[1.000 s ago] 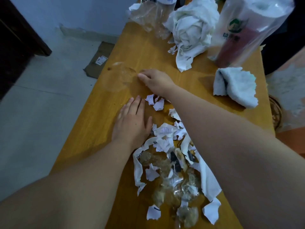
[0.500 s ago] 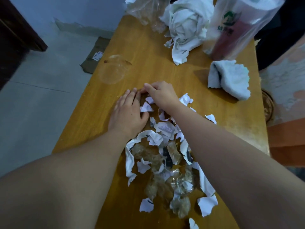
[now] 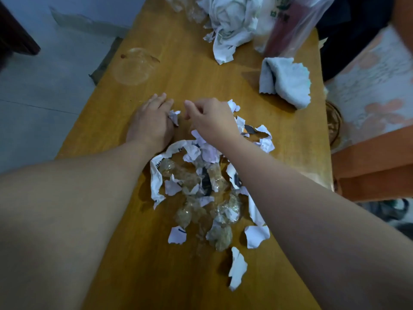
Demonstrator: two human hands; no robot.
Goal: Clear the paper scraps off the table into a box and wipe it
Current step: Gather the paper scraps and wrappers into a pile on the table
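**Paper scraps (image 3: pixel 192 151) bunching up on the tabletop (image 3: pixel 201 74)**

Left hand (image 3: pixel 152 124) stays flat, fingers straight, with one scrap pressed against its thumb side. Right hand (image 3: pixel 210 121) has parted from it, fingers now curled down over the heap. Gripping anything? Can't tell. Scraps lie between and under both wrists, mixed with clear wrappers (image 3: pixel 221 239). Beyond the right hand sits a folded white cloth (image 3: pixel 286 82); beyond the left, a clear plastic lid (image 3: pixel 135 67). Further off are crumpled paper (image 3: pixel 230 23) and a plastic bag (image 3: pixel 290 25).

White scraps (image 3: pixel 193 151), amber table (image 3: pixel 194 70)
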